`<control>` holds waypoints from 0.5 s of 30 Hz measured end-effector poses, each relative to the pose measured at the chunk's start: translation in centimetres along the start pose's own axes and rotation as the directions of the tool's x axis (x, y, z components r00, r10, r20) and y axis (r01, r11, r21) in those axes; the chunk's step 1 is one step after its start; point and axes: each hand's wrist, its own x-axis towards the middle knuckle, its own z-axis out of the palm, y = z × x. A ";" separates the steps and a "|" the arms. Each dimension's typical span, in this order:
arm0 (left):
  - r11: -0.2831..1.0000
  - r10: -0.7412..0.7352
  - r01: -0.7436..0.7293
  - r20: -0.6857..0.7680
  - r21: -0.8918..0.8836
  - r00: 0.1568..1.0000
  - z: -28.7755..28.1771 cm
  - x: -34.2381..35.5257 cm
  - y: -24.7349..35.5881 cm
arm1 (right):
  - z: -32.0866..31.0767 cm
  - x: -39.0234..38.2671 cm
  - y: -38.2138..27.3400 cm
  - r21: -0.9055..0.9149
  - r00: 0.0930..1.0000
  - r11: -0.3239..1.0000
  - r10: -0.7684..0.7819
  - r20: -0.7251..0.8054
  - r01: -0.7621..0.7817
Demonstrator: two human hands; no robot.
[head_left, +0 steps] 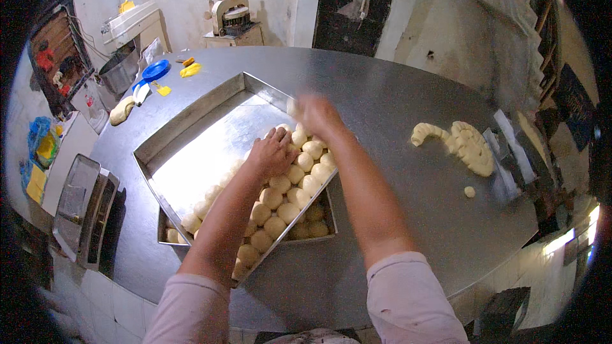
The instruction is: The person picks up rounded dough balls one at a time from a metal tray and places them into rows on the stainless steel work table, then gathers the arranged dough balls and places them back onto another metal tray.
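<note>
A large metal tray (188,105) lies tilted across the table, with rows of round dough balls (271,199) along its near right side. My left hand (274,151) rests over the balls near the tray's far right part, fingers spread, touching them. Blurred by motion, my right hand (319,116) is at the tray's far right corner. A pale dough piece (292,107) shows beside its fingertips; whether they grip it I cannot tell. Underneath, a second tray (333,220) holds more dough balls.
To the right lie a coiled dough strip (468,146) and one small dough ball (470,192). A scale (83,210) stands at the left edge. Far left are a blue lid (155,70), yellow pieces (190,71) and a dough lump (122,111). A hand press (233,13) stands behind the metal table (382,89).
</note>
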 end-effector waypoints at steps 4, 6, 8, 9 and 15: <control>0.998 -0.026 0.025 0.020 0.051 0.999 0.3 -0.9 -2.4 | -1.0 -6.7 2.3 0.262 0.967 0.957 0.179 -0.183 -0.128; 1.000 -0.025 0.024 0.068 0.014 0.997 0.8 0.4 -2.9 | -4.7 -12.6 6.8 0.059 0.960 0.997 0.062 -0.273 -0.047; 0.973 -0.125 0.118 -0.027 -0.199 0.992 -2.1 1.1 0.2 | -9.2 -20.0 12.1 -0.179 0.958 0.953 0.209 -0.195 -0.244; 0.921 -0.220 0.177 -0.090 -0.347 0.971 -3.4 1.6 2.0 | -10.9 -24.0 15.4 -0.289 0.930 0.888 0.311 -0.194 -0.357; 0.948 -0.017 0.085 0.216 -0.308 0.976 1.2 6.0 -3.9 | -14.7 -32.2 22.2 -0.347 0.835 0.762 0.524 -0.166 -0.547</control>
